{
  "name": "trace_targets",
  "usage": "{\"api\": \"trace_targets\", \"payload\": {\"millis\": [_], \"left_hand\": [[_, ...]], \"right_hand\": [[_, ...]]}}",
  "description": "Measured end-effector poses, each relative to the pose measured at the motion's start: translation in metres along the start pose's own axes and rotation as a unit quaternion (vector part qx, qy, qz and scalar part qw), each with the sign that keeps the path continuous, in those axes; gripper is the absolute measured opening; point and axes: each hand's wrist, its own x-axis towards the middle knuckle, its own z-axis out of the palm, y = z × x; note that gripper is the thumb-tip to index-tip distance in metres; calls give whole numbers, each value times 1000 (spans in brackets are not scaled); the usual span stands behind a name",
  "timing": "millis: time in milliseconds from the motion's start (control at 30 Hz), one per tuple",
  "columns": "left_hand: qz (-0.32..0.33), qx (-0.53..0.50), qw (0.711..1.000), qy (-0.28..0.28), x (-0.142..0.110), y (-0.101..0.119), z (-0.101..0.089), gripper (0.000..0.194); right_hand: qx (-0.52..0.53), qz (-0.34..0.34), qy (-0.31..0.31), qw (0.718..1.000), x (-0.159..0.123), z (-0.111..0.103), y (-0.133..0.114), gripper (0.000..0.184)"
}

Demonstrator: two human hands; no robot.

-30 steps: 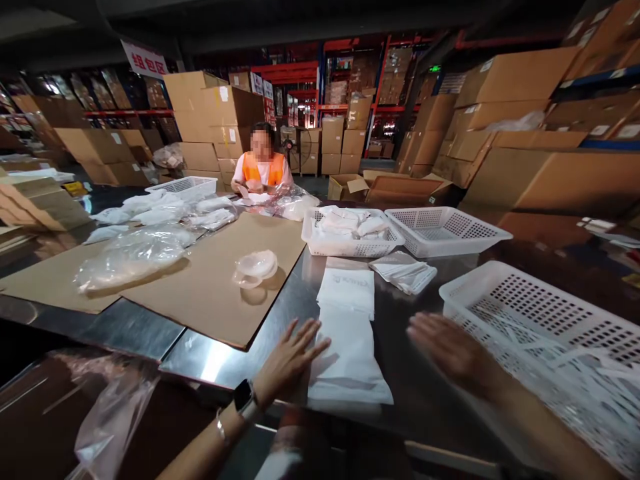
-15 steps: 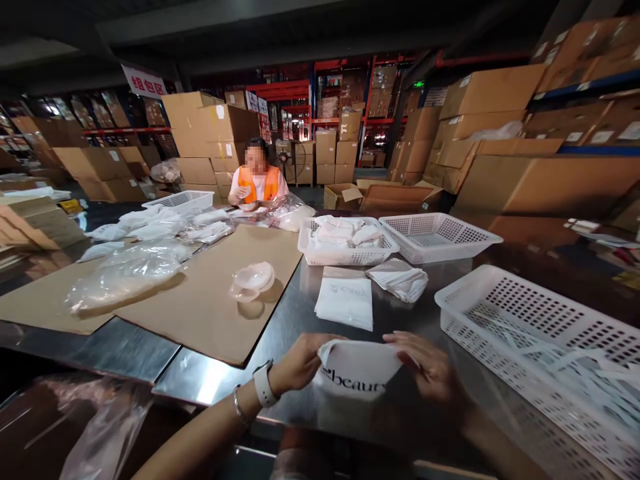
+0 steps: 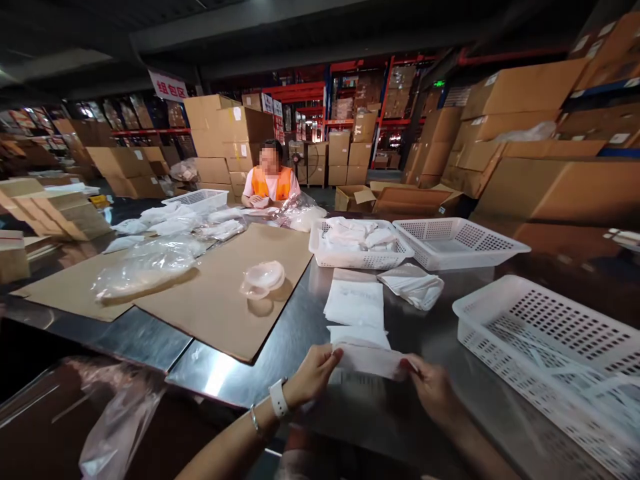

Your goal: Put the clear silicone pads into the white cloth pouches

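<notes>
Both my hands hold one white pouch [image 3: 369, 359] just above the steel table [image 3: 300, 320]. My left hand [image 3: 313, 377] pinches its left end; a white watch sits on that wrist. My right hand [image 3: 434, 389] grips the pouch's right end. Another white pouch [image 3: 359, 335] lies flat under it. Beyond lie a stack of white pouches [image 3: 355, 301] and a folded pile of white bags [image 3: 414, 285].
A white basket [image 3: 545, 347] stands at my right, two more baskets [image 3: 360, 243] [image 3: 460, 241] farther back. Brown cardboard sheets [image 3: 225, 293] carry a clear plastic cup [image 3: 263, 278] and plastic bags [image 3: 145, 263]. A person in an orange vest [image 3: 270, 183] sits opposite. Cartons are stacked all around.
My hands went from resting flat beside the pouch to lifting it by both ends. The printed side showed half a second ago; now it is held flatter and lower.
</notes>
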Motion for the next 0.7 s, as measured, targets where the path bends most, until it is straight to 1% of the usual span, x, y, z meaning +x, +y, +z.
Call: {"api": "trace_targets", "payload": {"millis": [67,100,200,267,333,400,467,600,700], "left_hand": [[-13,-6,1000,14,-14,-11,7,61],[-25,-8,999,32,-21,-16,11,59],[-72,1,991,116,-36,-24,22,58],[-96,15,982,163,-40,-27,27,58],[-106,42,975,191,-39,-28,31,59],[-109,84,970,202,-36,-28,35,59],[-113,119,966,201,-35,-27,37,58],[-117,174,961,183,-36,-26,41,54],[-116,236,949,172,-37,-31,43,51]], "right_hand": [[-1,10,4,1000,-17,16,9,45],[-4,11,10,1000,-25,23,12,47],[-20,8,40,999,-43,38,14,53],[-30,22,68,997,-48,45,12,56],[-48,51,93,993,-48,49,9,58],[-72,78,114,988,-47,52,6,60],[-92,93,126,983,-46,53,4,61],[-124,107,121,979,-48,55,7,63],[-169,99,120,973,-50,57,10,67]]}}
